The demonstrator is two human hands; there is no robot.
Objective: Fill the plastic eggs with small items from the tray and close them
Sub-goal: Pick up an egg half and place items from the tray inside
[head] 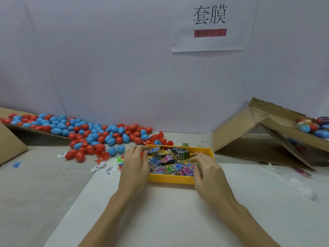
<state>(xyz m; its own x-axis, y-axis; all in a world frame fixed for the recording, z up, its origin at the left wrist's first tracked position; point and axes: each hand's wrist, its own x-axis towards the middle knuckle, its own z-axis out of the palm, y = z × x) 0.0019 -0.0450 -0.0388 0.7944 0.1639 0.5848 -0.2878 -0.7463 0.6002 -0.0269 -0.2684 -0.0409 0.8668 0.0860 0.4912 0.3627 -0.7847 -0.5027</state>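
Note:
A yellow tray holds several small colourful packets. My left hand lies over the tray's left end with its fingers curved over the rim. A sliver of a red egg piece shows between its thumb and fingers. My right hand is inside the tray's right end, fingers curled down among the packets and pinching one against the thumb. A large heap of red and blue plastic eggs spreads behind and left of the tray, with a few open red halves at the tray's far edge.
A tilted cardboard flap stands at the far left under the egg heap. A cardboard box lies on its side at the right with wrapped eggs in it. Paper tags and small toys lie left of the tray.

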